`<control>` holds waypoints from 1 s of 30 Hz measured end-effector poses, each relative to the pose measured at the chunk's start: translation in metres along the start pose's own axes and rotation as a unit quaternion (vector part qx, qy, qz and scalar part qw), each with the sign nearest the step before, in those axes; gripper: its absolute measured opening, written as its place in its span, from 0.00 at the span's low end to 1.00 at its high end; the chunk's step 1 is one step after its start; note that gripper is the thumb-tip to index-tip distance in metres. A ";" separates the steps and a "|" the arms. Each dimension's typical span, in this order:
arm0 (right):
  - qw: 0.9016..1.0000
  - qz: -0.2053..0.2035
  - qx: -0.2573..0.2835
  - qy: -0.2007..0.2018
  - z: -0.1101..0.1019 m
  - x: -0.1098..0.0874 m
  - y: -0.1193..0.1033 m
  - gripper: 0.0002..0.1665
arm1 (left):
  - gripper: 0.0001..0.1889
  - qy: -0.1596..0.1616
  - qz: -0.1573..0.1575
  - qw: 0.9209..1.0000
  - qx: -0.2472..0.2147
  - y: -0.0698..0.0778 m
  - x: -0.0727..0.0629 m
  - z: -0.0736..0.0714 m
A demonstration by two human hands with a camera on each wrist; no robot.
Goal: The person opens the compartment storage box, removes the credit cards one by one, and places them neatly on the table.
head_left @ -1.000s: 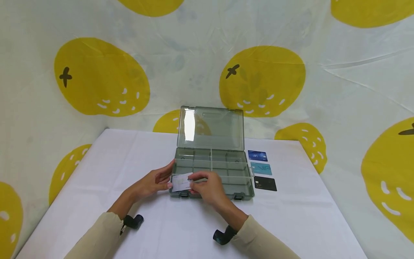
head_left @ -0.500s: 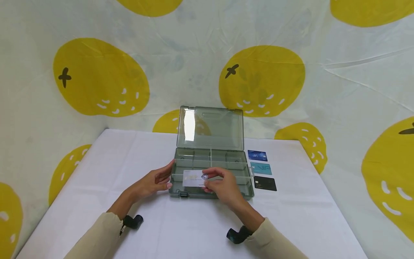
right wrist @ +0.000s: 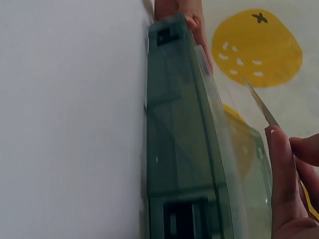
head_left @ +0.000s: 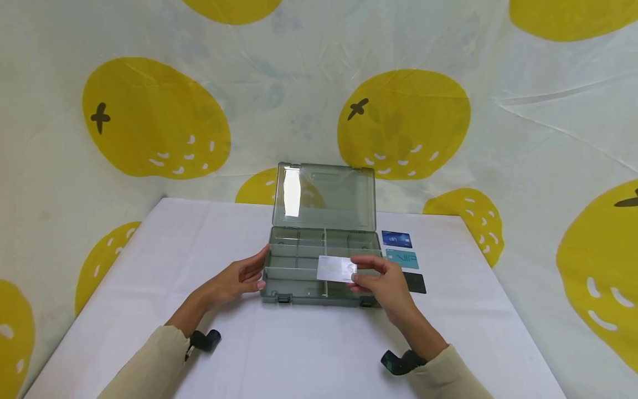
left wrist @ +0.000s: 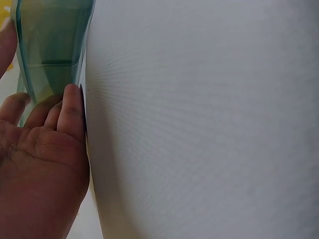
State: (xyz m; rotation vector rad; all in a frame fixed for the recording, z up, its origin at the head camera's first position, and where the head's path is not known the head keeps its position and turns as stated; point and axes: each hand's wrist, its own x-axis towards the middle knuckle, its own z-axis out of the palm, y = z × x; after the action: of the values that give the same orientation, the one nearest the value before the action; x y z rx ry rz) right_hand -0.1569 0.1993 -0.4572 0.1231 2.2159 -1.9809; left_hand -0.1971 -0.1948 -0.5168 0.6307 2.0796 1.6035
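My right hand (head_left: pixel 381 285) pinches a white card (head_left: pixel 336 269) by its right end and holds it above the divided box (head_left: pixel 294 286). In the right wrist view the card (right wrist: pixel 260 105) appears almost edge-on, between thumb and finger. The box is smoky grey-green clear plastic, with its lid (head_left: pixel 324 197) standing raised at the back. Along the box's left side rests my left hand (head_left: pixel 234 285). The left wrist view shows its fingers (left wrist: pixel 72 112) against the box wall, with nothing else in them.
Right of the box lie a blue card (head_left: pixel 396 239), a teal card (head_left: pixel 402 259) and a black card (head_left: pixel 416 282), the last partly hidden by my right hand. A white cloth (head_left: pixel 279 354) covers the table. Behind it hangs a fruit-print curtain (head_left: pixel 279 111).
My right hand has lifted the white card from the box's front left compartment and carried it rightward over the box. The left hand and box have stayed in place.
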 end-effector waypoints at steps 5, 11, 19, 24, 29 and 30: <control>1.000 -0.012 0.001 0.017 -0.030 -0.004 0.005 0.25 | 0.51 -0.002 -0.003 1.000 -0.003 0.000 0.001 0.000; 0.999 -0.011 -0.016 0.042 -0.065 -0.013 0.011 0.30 | 0.51 -0.004 -0.003 1.000 -0.011 0.000 0.000 -0.001; 0.996 0.026 -0.019 0.081 -0.105 -0.020 0.022 0.29 | 0.51 -0.005 -0.002 1.000 -0.017 0.001 0.000 -0.001; 0.994 0.038 -0.004 0.100 -0.125 -0.025 0.027 0.27 | 0.50 -0.004 0.001 1.000 -0.008 0.000 0.001 -0.001; 0.993 0.047 0.002 0.106 -0.143 -0.029 0.032 0.26 | 0.51 0.000 -0.003 1.000 -0.005 0.000 0.000 -0.002; 0.993 0.051 0.001 0.108 -0.146 -0.030 0.033 0.26 | 0.51 0.001 -0.004 1.000 -0.005 0.000 0.000 -0.002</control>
State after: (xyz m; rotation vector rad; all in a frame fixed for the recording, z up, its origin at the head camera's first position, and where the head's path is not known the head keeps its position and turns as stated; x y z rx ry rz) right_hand -0.1316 0.3492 -0.4685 0.4606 2.2829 -1.9984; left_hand -0.1979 -0.1960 -0.5161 0.6173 2.0722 1.6088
